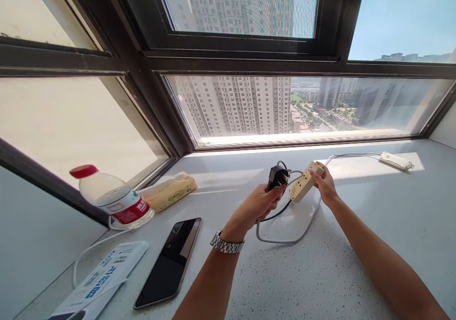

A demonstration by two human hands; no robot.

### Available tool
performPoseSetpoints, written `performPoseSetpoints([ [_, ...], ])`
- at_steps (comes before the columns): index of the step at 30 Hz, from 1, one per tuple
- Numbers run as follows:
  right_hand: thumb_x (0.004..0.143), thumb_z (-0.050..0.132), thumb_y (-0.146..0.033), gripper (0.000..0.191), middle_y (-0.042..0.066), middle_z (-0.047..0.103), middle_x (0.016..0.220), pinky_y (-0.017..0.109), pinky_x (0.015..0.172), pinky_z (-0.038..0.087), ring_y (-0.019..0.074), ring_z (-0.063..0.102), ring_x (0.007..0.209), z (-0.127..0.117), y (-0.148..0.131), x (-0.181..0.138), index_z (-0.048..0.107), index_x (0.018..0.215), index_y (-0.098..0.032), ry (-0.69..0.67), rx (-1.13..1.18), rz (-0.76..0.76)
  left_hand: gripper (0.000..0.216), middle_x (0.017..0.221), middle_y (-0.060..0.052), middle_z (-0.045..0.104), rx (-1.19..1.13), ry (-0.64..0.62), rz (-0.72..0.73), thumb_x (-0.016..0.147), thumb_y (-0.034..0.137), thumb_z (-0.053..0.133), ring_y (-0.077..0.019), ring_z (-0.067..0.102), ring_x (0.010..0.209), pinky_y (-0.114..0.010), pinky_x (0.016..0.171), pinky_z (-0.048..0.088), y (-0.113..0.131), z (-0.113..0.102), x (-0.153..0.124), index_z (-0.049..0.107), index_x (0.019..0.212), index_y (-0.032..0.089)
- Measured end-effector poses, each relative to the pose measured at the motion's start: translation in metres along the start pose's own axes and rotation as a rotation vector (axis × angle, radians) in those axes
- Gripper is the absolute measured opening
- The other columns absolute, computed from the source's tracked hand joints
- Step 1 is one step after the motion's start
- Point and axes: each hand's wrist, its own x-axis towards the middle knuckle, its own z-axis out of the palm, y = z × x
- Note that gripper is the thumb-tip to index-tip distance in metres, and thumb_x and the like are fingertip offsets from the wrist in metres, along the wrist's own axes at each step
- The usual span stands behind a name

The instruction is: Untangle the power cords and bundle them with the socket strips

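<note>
Plugging step, mid-way — left hand [262,202] is clamped on a black plug [277,176], held just beside a cream power strip [305,182] that the right hand [323,182] grips at its far end, both lifted off the speckled stone tabletop [320,272]. Prongs not seated yet, by the look; next move likely needs prong-to-socket lining up. Strip is boxy hard plastic — its grey cable [285,239] loops, rubbery, below.

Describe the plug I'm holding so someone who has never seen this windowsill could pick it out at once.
On the pale speckled stone windowsill below the big dark-framed window, find the two hands near the middle. The left hand holds a black plastic plug beside the cream rectangular power strip in the right hand; it is the only black item raised off the sill.
</note>
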Motion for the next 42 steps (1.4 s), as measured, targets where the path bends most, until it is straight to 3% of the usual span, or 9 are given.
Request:
performPoseSetpoints([
  [5, 0.066, 0.074, -0.051, 0.071, 0.005, 0.059, 0.105, 0.037, 0.079, 0.054, 0.0229, 0.058, 0.097, 0.003, -0.001, -0.001, 0.049, 0.126, -0.024, 0.006, -0.007, -0.017, 0.040, 0.054, 0.010, 0.030, -0.166, 0.073, 0.020, 0.075, 0.052, 0.064, -0.0014, 0.018, 0.040, -0.016, 0.037, 0.012, 0.000, -0.002, 0.002, 0.049, 0.083, 0.016],
  [10, 0.066, 0.073, -0.050, 0.071, 0.006, 0.060, 0.107, 0.041, 0.079, 0.054, 0.0244, 0.059, 0.097, 0.005, -0.006, -0.003, 0.050, 0.127, -0.025, 0.002, 0.002, -0.025, 0.032, 0.059, 0.007, 0.039, -0.351, -0.031, 0.042, 0.079, 0.038, 0.062, -0.0030, 0.031, 0.044, -0.016, 0.041, 0.024, 0.002, -0.008, -0.001, 0.057, 0.096, 0.012],
  [16, 0.072, 0.071, -0.046, 0.065, 0.009, 0.063, 0.114, 0.042, 0.088, 0.051, 0.0251, 0.058, 0.104, 0.010, -0.029, -0.012, 0.049, 0.129, -0.023, -0.130, 0.012, -0.306, 0.029, 0.055, 0.008, 0.035, -0.494, -0.073, -0.004, 0.077, 0.035, 0.066, -0.0026, 0.033, 0.041, -0.015, 0.040, 0.025, 0.000, -0.005, 0.002, 0.058, 0.090, 0.011],
  [21, 0.081, 0.065, -0.042, 0.061, 0.012, 0.053, 0.133, 0.043, 0.098, 0.046, 0.0253, 0.051, 0.120, 0.013, -0.055, -0.029, 0.045, 0.135, -0.024, -0.330, -0.143, -0.565, 0.025, 0.055, 0.008, 0.036, -0.554, -0.152, -0.041, 0.082, 0.034, 0.061, -0.0016, 0.032, 0.039, -0.014, 0.038, 0.024, -0.003, 0.005, 0.006, 0.058, 0.089, 0.010],
  [25, 0.085, 0.062, -0.033, 0.052, 0.013, 0.051, 0.132, 0.041, 0.094, 0.048, 0.0238, 0.051, 0.120, 0.017, -0.075, -0.043, 0.046, 0.135, -0.026, -0.446, -0.350, -0.808, 0.028, 0.054, 0.008, 0.035, -0.577, -0.161, -0.081, 0.083, 0.040, 0.060, -0.0009, 0.027, 0.038, -0.013, 0.037, 0.021, -0.006, 0.011, 0.008, 0.056, 0.083, 0.012],
  [29, 0.088, 0.059, -0.028, 0.051, 0.013, 0.056, 0.126, 0.040, 0.089, 0.051, 0.0225, 0.055, 0.114, 0.020, -0.086, -0.052, 0.043, 0.136, -0.025, -0.531, -0.484, -0.955, 0.037, 0.052, 0.009, 0.033, -0.662, -0.218, -0.103, 0.080, 0.050, 0.061, -0.0011, 0.024, 0.038, -0.013, 0.037, 0.018, -0.008, 0.013, 0.010, 0.055, 0.083, 0.013],
  [32, 0.088, 0.058, -0.026, 0.054, 0.013, 0.057, 0.125, 0.039, 0.089, 0.051, 0.0224, 0.055, 0.115, 0.020, -0.089, -0.054, 0.040, 0.139, -0.027, -0.561, -0.559, -1.020, 0.046, 0.051, 0.008, 0.034, -0.699, -0.233, -0.092, 0.078, 0.060, 0.059, -0.0007, 0.023, 0.037, -0.013, 0.036, 0.018, -0.010, 0.014, 0.011, 0.055, 0.081, 0.014],
  [38, 0.084, 0.055, -0.015, 0.055, 0.010, 0.061, 0.124, 0.045, 0.096, 0.045, 0.0223, 0.054, 0.114, 0.023, -0.099, -0.063, 0.042, 0.137, -0.026, -0.670, -0.836, -1.143, 0.057, 0.056, 0.001, 0.054, -0.599, -0.149, -0.009, 0.073, 0.072, 0.054, 0.0000, 0.024, 0.034, -0.015, 0.034, 0.016, -0.017, 0.022, 0.016, 0.052, 0.072, 0.015],
  [42, 0.078, 0.054, -0.012, 0.057, 0.009, 0.061, 0.123, 0.046, 0.094, 0.045, 0.0232, 0.055, 0.110, 0.025, -0.108, -0.074, 0.047, 0.133, -0.025, -0.764, -0.802, -1.095, 0.055, 0.044, 0.007, 0.043, -0.587, -0.149, -0.054, 0.069, 0.070, 0.059, -0.0011, 0.023, 0.031, -0.015, 0.032, 0.015, -0.020, 0.024, 0.018, 0.046, 0.066, 0.017],
])
